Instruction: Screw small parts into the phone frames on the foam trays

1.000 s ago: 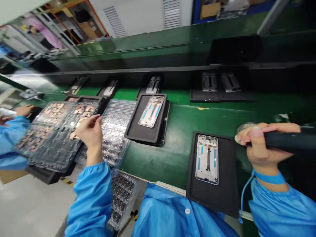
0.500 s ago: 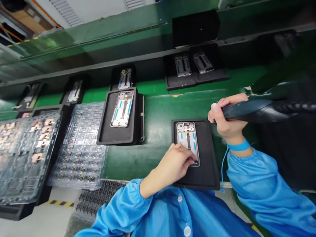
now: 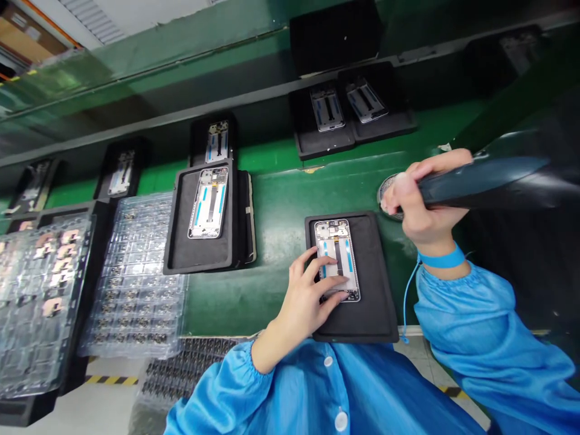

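Note:
A phone frame (image 3: 337,254) lies in a black foam tray (image 3: 367,314) on the green belt in front of me. My left hand (image 3: 308,296) rests on the tray with its fingers spread, the tips pressing the frame's left and lower parts. My right hand (image 3: 419,202) is closed round a dark electric screwdriver (image 3: 489,178), held level above the belt to the right of the tray. Its tip end is over a small round dish (image 3: 385,192). A blue strap (image 3: 441,260) circles my right wrist.
A second tray with a phone frame (image 3: 209,202) sits on the belt to the left. Clear blister trays of small parts (image 3: 136,272) and copper pieces (image 3: 40,290) lie at the left edge. More trays with frames (image 3: 344,106) stand along the back rail.
My left hand went from the copper-piece tray at the left to the phone frame, then spread its fingers over it. The view swung down and right. My right hand kept hold of the screwdriver.

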The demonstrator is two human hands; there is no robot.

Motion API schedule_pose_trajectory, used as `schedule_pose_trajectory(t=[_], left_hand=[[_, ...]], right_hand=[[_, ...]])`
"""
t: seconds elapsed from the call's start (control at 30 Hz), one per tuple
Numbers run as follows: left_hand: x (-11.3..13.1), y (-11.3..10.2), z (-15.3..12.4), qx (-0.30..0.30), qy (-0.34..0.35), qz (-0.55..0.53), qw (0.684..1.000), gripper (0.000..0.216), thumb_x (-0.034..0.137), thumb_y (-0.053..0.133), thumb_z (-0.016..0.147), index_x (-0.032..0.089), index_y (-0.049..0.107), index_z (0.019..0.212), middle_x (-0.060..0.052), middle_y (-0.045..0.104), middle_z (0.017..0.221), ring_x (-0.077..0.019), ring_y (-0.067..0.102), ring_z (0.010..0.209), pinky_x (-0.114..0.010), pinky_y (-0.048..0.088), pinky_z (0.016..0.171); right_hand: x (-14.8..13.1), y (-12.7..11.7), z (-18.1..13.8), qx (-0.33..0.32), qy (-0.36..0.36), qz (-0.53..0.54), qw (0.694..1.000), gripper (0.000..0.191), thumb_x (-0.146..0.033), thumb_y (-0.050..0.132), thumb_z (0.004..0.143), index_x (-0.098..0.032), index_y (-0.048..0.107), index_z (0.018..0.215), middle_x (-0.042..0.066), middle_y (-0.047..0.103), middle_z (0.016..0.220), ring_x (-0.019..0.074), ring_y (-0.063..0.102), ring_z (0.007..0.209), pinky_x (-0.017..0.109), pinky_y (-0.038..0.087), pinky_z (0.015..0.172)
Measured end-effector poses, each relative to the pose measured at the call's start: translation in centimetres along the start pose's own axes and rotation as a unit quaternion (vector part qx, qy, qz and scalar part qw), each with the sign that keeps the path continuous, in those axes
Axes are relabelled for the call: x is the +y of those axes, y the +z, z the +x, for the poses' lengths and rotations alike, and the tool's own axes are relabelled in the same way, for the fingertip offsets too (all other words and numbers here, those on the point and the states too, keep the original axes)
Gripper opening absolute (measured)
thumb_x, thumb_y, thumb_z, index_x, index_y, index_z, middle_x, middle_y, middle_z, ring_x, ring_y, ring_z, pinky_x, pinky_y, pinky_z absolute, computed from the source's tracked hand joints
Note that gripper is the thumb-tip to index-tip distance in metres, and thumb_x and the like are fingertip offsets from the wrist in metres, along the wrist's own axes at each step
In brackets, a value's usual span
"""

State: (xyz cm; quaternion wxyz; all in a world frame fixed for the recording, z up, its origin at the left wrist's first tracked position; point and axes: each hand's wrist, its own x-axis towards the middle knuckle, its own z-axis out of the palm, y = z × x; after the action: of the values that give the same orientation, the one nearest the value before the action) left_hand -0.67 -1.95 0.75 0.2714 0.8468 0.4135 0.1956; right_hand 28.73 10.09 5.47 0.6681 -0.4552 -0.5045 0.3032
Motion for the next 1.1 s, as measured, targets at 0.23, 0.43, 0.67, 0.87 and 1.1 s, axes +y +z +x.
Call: schedule_pose_trajectory(t=[0.23,0.43,0.67,0.87,1.1], left_hand=[[-3.7,0.4,4.4,0.051,0.052,-0.036,0.997,0.025,0.035,0.106,0.111,0.032,0.102,0.136,-0.016,0.087,0.161,-0.0485,0.066,0.178,-0.082,0.065,0.144],[-5.6,-0.3,9.4,0.063,0.048,-0.055,0.995,0.03,0.036,0.112,0.105,0.032,0.101,0.132,-0.016,0.083,0.169,-0.0511,0.06,0.184,-0.086,0.059,0.148],[-5.9,0.0,9.1,0.068,0.049,-0.075,0.994,0.034,0.035,0.11,0.106,0.029,0.1,0.138,-0.018,0.082,0.172,-0.052,0.06,0.184,-0.086,0.058,0.149],[-5.8,0.1,9.2,0.068,0.055,-0.082,0.993,0.035,0.037,0.11,0.106,0.029,0.1,0.138,-0.018,0.081,0.173,-0.0537,0.058,0.186,-0.087,0.056,0.149],[-5.7,0.1,9.2,0.063,0.047,-0.085,0.993,0.035,0.036,0.111,0.104,0.03,0.1,0.137,-0.016,0.081,0.173,-0.0532,0.057,0.187,-0.087,0.056,0.15]], right_hand=[[-0.1,-1.8,3.2,0.076,-0.078,0.012,0.994,0.054,-0.067,0.107,0.108,-0.037,0.062,0.112,-0.011,0.051,0.067,0.017,0.049,0.046,0.039,0.049,0.045],[3.0,-2.3,3.3,0.089,-0.066,0.014,0.994,0.061,-0.074,0.106,0.105,-0.036,0.059,0.109,-0.014,0.051,0.063,0.0159,0.047,0.042,0.037,0.049,0.039],[4.4,-2.6,3.5,0.08,-0.101,0.001,0.992,0.057,-0.072,0.104,0.107,-0.036,0.06,0.109,-0.016,0.051,0.063,0.0158,0.046,0.038,0.034,0.044,0.038],[3.3,-2.3,3.2,0.078,-0.073,0.001,0.994,0.06,-0.074,0.105,0.105,-0.035,0.06,0.108,-0.015,0.053,0.064,0.0161,0.05,0.039,0.033,0.051,0.039],[3.1,-2.5,3.2,0.074,-0.058,-0.022,0.995,0.065,-0.08,0.103,0.105,-0.036,0.055,0.107,-0.015,0.051,0.063,0.0175,0.047,0.04,0.037,0.05,0.038]])
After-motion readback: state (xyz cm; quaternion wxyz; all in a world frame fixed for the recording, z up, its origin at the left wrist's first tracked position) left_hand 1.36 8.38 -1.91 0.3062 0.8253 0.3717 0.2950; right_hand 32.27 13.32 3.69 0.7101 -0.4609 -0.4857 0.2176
